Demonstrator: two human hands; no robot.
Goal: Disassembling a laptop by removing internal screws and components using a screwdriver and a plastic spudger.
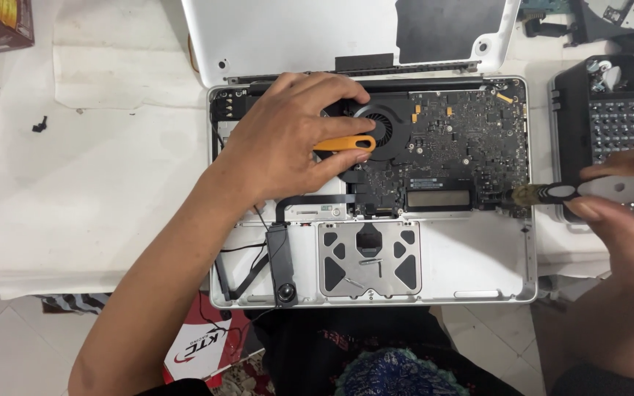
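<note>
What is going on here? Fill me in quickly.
A person has an opened laptop on the table, its insides exposed. The left hand rests over the fan, holding an orange pry tool. The right hand holds a screwdriver at the board's right edge, beside a bit set.

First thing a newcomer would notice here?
The opened laptop at centre, its dark circuit board and round fan bare. The left hand rests over the fan holding an orange pry tool. At the right edge, the right hand holds a screwdriver at the board's corner.
</note>
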